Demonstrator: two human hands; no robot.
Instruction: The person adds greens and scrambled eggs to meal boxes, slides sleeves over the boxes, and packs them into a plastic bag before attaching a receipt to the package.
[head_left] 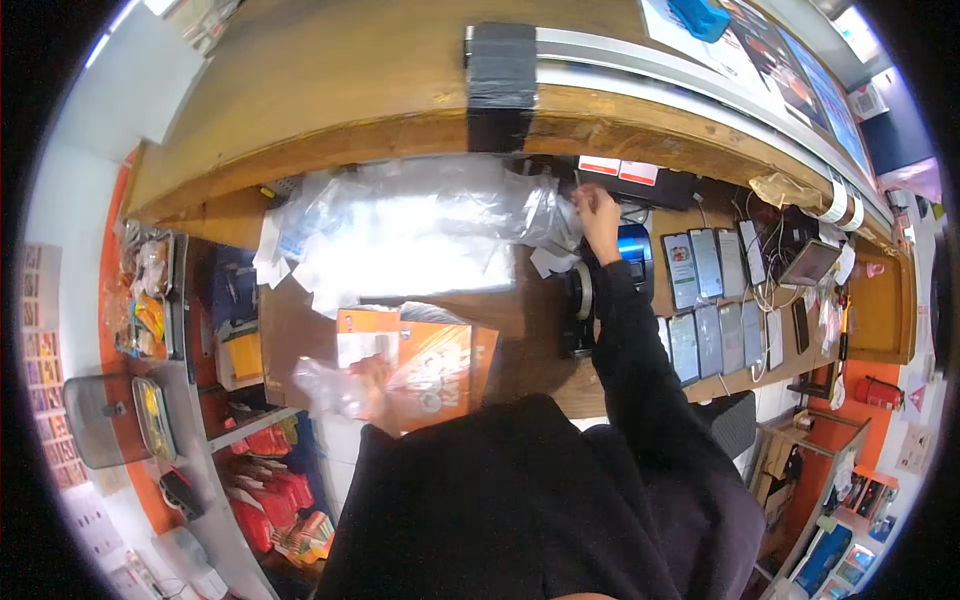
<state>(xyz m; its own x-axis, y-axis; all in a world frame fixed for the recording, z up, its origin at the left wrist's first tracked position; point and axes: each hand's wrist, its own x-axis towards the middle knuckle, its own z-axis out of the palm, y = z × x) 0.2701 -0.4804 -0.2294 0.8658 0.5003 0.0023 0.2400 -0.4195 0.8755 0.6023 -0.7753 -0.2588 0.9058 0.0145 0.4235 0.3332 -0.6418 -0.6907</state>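
My left hand [374,392], smeared by motion, is over the left part of an orange printed packet [440,365] near the table's front edge. Crumpled clear plastic [330,388] lies against that hand, and its fingers are too blurred to read. Farther back, my right hand [600,222] is closed with fingertips together, beside the right end of a pile of clear plastic bags [400,235]. What it pinches, if anything, is too small to name. Just below its wrist stands a dark device with a blue top [632,255] and a tape roll [583,295].
Several phones [708,262] with tangled white cables [768,285] cover the table's right side. A wooden shelf [400,135] overhangs the back, black tape [502,85] wrapped around its edge. Red packets [275,495] fill a rack at the lower left.
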